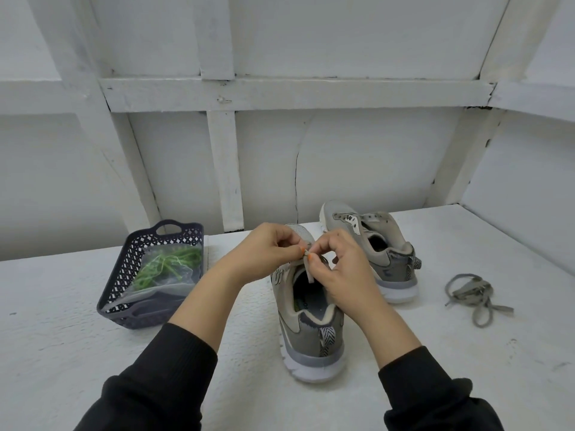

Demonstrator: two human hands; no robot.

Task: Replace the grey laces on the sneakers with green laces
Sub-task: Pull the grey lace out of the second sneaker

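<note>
Both arms, in black sleeves (pixel 161 377), reach forward over the bench (pixel 62 321) from its near edge. The left hand (pixel 267 251) and right hand (pixel 343 275) meet, fingers curled, each pinching the lace (pixel 308 272).

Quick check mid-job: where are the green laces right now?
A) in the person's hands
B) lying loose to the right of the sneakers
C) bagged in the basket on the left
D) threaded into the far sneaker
C: the green laces sit in a clear bag inside the dark basket. The loose lace at right is grey, and the left hand and right hand pinch a grey lace end on the near sneaker.
</note>
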